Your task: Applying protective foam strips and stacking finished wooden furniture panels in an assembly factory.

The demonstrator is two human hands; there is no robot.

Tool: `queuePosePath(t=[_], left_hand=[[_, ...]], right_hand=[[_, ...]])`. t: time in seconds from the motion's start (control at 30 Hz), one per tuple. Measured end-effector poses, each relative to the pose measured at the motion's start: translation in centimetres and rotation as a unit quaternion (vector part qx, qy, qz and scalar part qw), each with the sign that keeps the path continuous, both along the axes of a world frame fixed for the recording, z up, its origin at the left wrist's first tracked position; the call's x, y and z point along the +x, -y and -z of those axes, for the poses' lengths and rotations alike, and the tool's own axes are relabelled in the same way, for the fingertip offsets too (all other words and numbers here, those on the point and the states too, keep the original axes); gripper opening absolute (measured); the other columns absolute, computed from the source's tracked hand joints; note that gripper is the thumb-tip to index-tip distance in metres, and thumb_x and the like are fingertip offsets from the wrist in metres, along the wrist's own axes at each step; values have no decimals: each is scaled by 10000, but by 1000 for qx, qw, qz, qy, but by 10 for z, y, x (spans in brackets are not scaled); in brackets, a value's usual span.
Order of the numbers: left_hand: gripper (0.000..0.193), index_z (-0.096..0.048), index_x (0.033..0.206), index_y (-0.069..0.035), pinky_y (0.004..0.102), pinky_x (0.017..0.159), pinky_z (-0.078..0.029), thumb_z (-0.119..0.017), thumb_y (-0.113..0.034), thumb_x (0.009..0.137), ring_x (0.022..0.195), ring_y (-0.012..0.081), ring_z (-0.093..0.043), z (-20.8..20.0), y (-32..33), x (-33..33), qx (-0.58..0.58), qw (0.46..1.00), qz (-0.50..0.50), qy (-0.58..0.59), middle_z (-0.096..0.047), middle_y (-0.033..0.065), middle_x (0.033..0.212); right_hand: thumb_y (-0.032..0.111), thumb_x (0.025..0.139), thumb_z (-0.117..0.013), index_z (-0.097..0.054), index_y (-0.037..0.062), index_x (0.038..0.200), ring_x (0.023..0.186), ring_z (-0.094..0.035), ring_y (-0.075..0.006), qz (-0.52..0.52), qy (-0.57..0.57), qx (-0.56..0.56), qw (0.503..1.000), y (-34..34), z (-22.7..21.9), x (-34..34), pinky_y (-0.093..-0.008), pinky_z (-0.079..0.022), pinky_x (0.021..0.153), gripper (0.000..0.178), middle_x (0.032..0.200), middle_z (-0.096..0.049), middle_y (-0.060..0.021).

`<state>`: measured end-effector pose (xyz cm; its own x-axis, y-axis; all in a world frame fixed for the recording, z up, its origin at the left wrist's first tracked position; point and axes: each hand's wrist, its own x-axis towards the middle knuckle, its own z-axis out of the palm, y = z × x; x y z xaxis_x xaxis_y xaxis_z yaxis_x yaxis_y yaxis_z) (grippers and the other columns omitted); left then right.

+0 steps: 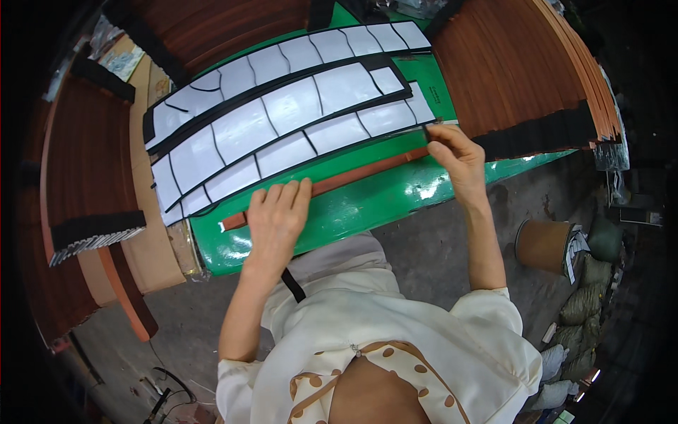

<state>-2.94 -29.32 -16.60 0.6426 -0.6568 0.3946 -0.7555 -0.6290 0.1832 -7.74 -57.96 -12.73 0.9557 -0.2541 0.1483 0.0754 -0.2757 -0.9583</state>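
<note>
A long, narrow reddish-brown strip [346, 179] with a wood look lies on the green tabletop [374, 201], slanting up to the right. Its left end is pale at the tip. My left hand [277, 218] lies across the strip near that end, fingers together and curled over it. At the far right end, my right hand [455, 157] pinches a short black strip [426, 133] between thumb and fingers, just above the brown strip. Whether it also touches the brown strip is hard to see. Beyond are white backing sheets [236, 134] bearing thin black strips.
Brown wood-look profiles with black-covered ends are stacked at the right [512, 63], at the left [92, 162] and at the back [226, 28]. A brown drum [542, 249] and several sacks [585, 300] stand on the floor at the right.
</note>
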Motion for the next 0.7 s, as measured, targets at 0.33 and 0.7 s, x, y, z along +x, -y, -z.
queuePosePath(t=[0.33,0.7], left_hand=[[447,-608,1034,-59,395,828,-352,-757,-88,613,995,232,-534,-15,31,5,-28,997,-11,-73,-580,61,1043],[253,-680,884,-89,355,775,-327,-763,-155,654,854,190,-554,24,122,1,-181,966,-28,-185,-622,3,927]], right_hand=[[27,720,-707,-689,34,960,820,-577,-200,-65,20,-269,961,33,20,-10,-301,-462,685,241,878,-624,-63],[85,684,-741,-702,84,905,807,-563,-192,-127,64,-365,920,34,33,4,-315,-473,675,225,846,-608,-24]])
